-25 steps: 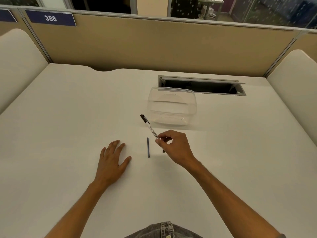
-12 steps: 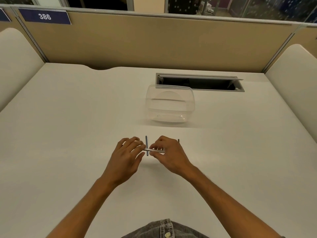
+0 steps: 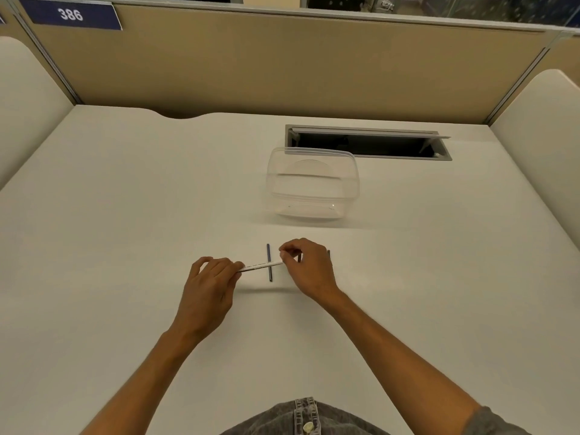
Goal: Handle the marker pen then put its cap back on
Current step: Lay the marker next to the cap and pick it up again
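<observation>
A thin white marker pen (image 3: 262, 265) lies level just above the white desk (image 3: 125, 215), held at both ends. My left hand (image 3: 208, 287) pinches its left end, where the dark cap sat; the cap itself is hidden inside the fingers. My right hand (image 3: 309, 268) pinches the right end of the barrel. I cannot tell whether the cap is on or off.
A thin dark blue stick (image 3: 269, 262) lies on the desk under the pen, pointing away from me. Another dark stick (image 3: 328, 254) shows behind my right hand. A clear plastic tub (image 3: 312, 183) stands beyond, before an open cable slot (image 3: 367, 142). Partition walls close the back.
My left hand rose from flat on the desk and took the pen's capped end. The pen swung from upright-diagonal to level, and the two hands have since drawn slightly apart.
</observation>
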{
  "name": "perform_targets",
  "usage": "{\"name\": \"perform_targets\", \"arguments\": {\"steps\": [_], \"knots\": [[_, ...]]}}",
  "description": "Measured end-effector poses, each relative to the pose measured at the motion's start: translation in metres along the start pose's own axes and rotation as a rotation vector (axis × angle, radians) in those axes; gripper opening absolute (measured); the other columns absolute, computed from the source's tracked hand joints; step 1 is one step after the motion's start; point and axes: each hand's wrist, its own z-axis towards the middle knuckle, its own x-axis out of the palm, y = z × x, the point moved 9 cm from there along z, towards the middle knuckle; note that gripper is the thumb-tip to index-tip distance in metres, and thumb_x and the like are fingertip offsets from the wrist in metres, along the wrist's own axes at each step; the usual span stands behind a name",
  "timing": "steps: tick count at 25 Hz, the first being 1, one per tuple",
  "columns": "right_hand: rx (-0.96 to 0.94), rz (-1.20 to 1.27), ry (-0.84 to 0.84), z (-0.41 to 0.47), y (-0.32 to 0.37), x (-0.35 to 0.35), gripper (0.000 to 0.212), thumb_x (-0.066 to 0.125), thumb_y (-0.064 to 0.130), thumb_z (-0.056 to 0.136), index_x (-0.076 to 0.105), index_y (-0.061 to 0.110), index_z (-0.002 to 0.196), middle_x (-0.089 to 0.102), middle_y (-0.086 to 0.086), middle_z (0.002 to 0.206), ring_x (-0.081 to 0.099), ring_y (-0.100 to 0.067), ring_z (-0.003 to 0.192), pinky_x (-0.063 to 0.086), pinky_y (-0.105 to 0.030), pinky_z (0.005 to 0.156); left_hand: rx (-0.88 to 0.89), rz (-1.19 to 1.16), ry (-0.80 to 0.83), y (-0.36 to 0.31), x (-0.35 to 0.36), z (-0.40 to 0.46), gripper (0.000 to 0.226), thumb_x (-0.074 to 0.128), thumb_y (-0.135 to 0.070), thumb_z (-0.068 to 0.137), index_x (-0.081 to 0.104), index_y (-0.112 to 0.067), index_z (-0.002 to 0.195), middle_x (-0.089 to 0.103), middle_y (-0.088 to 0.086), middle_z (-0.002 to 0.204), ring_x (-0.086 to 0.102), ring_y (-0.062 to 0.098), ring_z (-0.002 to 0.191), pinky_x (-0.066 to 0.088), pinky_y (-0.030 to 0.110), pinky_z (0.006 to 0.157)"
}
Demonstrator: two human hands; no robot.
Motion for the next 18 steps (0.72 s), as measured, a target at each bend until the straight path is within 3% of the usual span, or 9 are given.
{"name": "perform_targets", "arguments": {"steps": [3, 6, 10, 18], "knots": [[-0.069, -0.254, 0.074, 0.006, 0.003, 0.018, 0.013, 0.063, 0.024, 0.087, 0.073, 0.021, 0.094, 0.071, 0.004, 0.091, 0.062, -0.016, 0.085, 0.044, -0.033, 0.083, -0.013, 0.006, -0.016, 0.006, -0.002, 0.002, 0.029, 0.043, -0.022, 0.094, 0.068, -0.010, 0.102, 0.070, 0.002, 0.091, 0.066, 0.025, 0.084, 0.036, 0.036, 0.096], [-0.118, -0.416, 0.064, 0.011, 0.011, 0.031, 0.020, 0.060, 0.036, 0.089, 0.071, 0.020, 0.090, 0.069, 0.002, 0.084, 0.059, -0.020, 0.081, 0.031, -0.031, 0.080, -0.015, 0.007, -0.038, 0.010, -0.006, 0.004, 0.029, 0.043, -0.022, 0.094, 0.067, -0.009, 0.103, 0.070, 0.002, 0.093, 0.065, 0.024, 0.086, 0.036, 0.036, 0.097], [-0.097, -0.515, 0.005, 0.013, 0.014, 0.039, 0.021, 0.059, 0.034, 0.088, 0.067, 0.018, 0.077, 0.070, 0.001, 0.076, 0.060, -0.021, 0.076, 0.028, -0.032, 0.077, -0.022, 0.010, -0.076, 0.012, -0.010, 0.006, 0.025, 0.047, -0.019, 0.094, 0.067, -0.009, 0.104, 0.070, 0.002, 0.093, 0.064, 0.022, 0.088, 0.036, 0.036, 0.098], [-0.065, -0.510, -0.025, 0.014, 0.012, 0.032, 0.021, 0.056, 0.032, 0.088, 0.069, 0.017, 0.080, 0.070, 0.001, 0.076, 0.062, -0.022, 0.075, 0.026, -0.032, 0.074, -0.017, 0.013, -0.107, 0.012, -0.015, 0.007, 0.025, 0.046, -0.020, 0.094, 0.066, -0.009, 0.104, 0.070, 0.002, 0.091, 0.064, 0.023, 0.087, 0.036, 0.038, 0.098]]}}
